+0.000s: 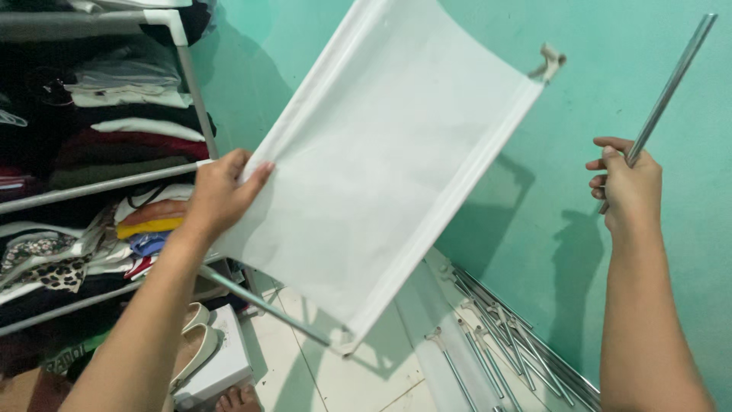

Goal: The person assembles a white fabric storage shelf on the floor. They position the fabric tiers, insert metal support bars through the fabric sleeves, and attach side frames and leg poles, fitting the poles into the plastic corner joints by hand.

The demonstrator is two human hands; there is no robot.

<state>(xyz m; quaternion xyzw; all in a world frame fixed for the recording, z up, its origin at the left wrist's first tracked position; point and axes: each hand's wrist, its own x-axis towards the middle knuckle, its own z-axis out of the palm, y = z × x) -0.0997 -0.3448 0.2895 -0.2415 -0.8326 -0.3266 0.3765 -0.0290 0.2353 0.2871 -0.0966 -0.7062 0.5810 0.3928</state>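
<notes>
Head view, looking down and forward. Left hand (221,191) gripped the near edge of a white fabric panel (381,168), thumb on top and fingers curled behind the cloth, pinching it. Panel was held up in the air, tilted, in front of a green wall (534,229). One long side of the panel had a sewn sleeve; a metal rod (263,304) stuck out of the panel's lower left edge, pointing down toward the person's left arm. A small pale connector piece (550,62) sat at the panel's upper right corner.

Right hand (629,187) was closed in a fist around a second metal tube (671,84), which rose slanting up and to the right, well apart from the panel. Whether the tube's lower end showed below the fist could not be told clearly.

On the tiled floor (335,374) along the wall lay a bundle of more metal tubes (503,343) with connector ends. At left stood a shelf rack (99,183) filled with folded clothes (130,137). Below it, pale sandals (194,339) rested on a white box (225,366). Toes of a bare foot (242,398) showed at the bottom edge, just beside the box.
</notes>
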